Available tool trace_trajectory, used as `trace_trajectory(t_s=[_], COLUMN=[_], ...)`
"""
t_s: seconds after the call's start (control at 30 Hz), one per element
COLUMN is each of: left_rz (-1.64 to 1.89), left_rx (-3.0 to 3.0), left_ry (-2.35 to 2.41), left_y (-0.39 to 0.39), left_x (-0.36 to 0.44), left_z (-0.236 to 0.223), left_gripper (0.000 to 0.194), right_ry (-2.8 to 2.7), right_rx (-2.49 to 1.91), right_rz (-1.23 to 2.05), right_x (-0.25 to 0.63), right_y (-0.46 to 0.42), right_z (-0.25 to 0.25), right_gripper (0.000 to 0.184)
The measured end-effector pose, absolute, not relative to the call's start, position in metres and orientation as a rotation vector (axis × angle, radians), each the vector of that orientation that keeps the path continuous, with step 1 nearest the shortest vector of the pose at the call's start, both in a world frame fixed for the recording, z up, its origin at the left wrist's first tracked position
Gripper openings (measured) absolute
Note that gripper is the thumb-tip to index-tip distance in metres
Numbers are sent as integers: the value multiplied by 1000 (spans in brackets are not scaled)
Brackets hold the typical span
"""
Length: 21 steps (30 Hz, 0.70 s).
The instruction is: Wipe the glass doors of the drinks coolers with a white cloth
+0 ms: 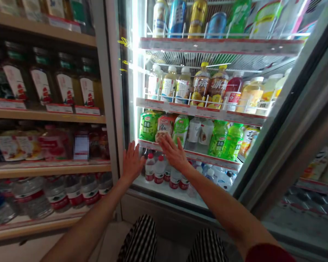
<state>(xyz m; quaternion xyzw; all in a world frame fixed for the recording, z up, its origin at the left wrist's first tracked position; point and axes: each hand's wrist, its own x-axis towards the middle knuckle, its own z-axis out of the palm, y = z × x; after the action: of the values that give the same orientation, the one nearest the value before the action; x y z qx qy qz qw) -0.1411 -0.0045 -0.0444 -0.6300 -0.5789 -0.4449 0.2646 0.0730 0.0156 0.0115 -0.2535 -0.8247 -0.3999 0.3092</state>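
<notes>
Through the glass door (199, 145) of a lit drinks cooler I see rows of bottles. My right hand (173, 151) reaches up and presses a crumpled pale cloth (162, 137) against the glass, fingers stretched over it. Behind the cloth stands a bottle with a reddish label (166, 123), partly covered. My left hand (133, 162) lies flat at the door's left edge, fingers spread, with nothing in it. Green-labelled bottles (148, 123) show just above and between my hands.
To the left stands a wooden shelf unit (43, 115) with dark bottles and large water bottles (32, 198). Small red-capped bottles (160, 169) fill the cooler's bottom shelf. A thick metal frame (289, 120) runs diagonally on the right. My knees (142, 236) are close below the cooler.
</notes>
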Motion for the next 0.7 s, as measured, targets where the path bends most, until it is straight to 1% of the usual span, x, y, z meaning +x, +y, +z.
trace_trajectory(t_s=[0.1,0.23,0.4,0.47,0.6,0.7], left_rz=[-1190,-1166,-1208,-1221,-1245,-1263], left_rx=[-1655,-1622,-1570,-1564,-1548,-1538], left_ry=[-1610,-1623,-1647,-1644,-1639,-1628], left_y=[-7,-12,-17,-17,-14,-14], left_x=[-159,-182,-206,-212,-214,-213], left_z=[-40,-34,-35,-37,-36,-30], left_gripper=[60,58,60,61,57,57], right_ry=[-2209,-2364,-2215,-2240,-2464,-2440], right_rx=[-638,-380,-529,-505,-264,-258], right_rz=[-1028,-1093,-969,-950,-1017,-1019], right_x=[49,12,-38,-49,-58,-65], right_y=[21,27,41,45,49,51], right_z=[12,-4,23,23,6,21], right_gripper=[62,58,62,62,54,49])
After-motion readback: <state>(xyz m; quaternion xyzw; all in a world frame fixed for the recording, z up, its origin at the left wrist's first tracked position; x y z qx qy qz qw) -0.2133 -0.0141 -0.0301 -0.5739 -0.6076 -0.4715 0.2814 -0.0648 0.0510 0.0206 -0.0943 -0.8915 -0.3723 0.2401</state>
